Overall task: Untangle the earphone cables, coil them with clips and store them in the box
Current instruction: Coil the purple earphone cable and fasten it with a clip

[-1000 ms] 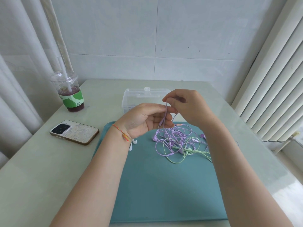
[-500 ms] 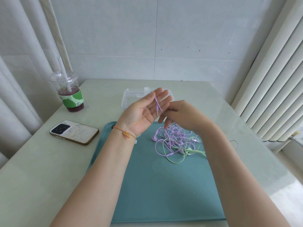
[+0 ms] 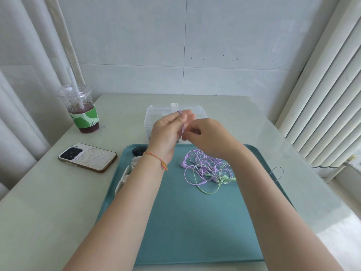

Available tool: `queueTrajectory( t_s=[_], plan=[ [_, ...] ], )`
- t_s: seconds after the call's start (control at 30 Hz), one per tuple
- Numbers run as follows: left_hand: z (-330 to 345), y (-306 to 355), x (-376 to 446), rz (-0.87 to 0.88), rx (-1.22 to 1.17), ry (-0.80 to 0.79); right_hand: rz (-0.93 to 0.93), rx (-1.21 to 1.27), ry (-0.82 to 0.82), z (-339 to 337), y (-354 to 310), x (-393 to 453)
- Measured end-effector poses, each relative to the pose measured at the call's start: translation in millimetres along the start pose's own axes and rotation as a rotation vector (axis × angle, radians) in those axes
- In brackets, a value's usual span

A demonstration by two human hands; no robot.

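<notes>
hands winding purple cable over a teal mat

table (image 3: 48, 202), mat (image 3: 195, 222), then box (image 3: 197, 111) behind the hands and half hidden by them. left hand (image 3: 168, 132) has cable (image 3: 182, 129) looped round its raised fingers; right hand (image 3: 209, 135) curls, pinching it. tangle (image 3: 207, 169) lies on the mat. cup (image 3: 83, 112), phone (image 3: 88, 157) sit left.

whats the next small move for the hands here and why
Probably another wrap: the right hand carries the purple cable once more round the left hand fingers. A loop already sits there, while most cable lies tangled on the teal mat.
</notes>
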State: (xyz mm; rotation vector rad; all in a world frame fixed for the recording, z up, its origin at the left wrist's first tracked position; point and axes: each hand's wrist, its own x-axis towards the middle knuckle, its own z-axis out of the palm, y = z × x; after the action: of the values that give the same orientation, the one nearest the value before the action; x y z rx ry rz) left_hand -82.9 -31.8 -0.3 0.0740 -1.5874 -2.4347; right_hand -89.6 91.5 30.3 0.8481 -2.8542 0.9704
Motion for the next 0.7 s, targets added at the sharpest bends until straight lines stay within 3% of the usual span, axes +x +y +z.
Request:
queueTrajectory(
  t_s=[0.33,0.7],
  plan=[
    [1.9,5.4,-2.9,-0.083,0.073,-0.074,0.053,-0.09,0.239,-13.9,16.1,3.3],
    [-1.7,11.2,-9.8,-0.262,0.281,-0.35,-0.018,-0.035,0.176,-22.3,13.9,1.5]
  ],
)
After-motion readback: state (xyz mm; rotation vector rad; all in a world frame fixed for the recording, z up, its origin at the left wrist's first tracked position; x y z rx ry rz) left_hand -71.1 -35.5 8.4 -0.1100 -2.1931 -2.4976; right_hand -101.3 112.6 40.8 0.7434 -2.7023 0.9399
